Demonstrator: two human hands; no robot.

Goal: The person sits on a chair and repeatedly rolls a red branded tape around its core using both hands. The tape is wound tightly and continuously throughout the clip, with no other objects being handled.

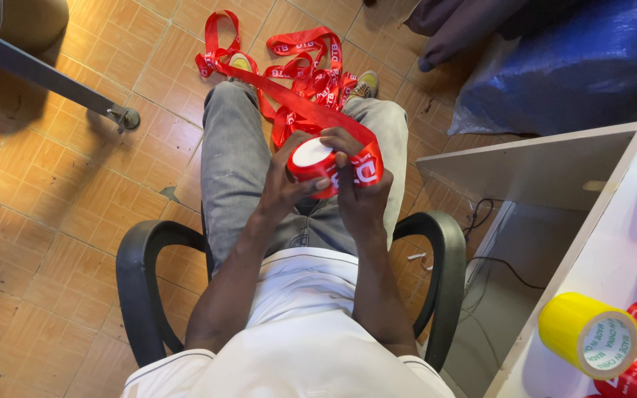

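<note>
White shirt (pixel 304 332) fills six o'clock. At centre, the left hand (pixel 282 188) cups a red ribbon roll (pixel 312 161) while the right hand (pixel 359 195) pinches the ribbon (pixel 311 103) onto it. Loose ribbon piled at twelve o'clock by the shoes (pixel 366 82) could likely snag or twist, spoiling the winding.

head view, looking steeply down, close over lap and floor
</note>
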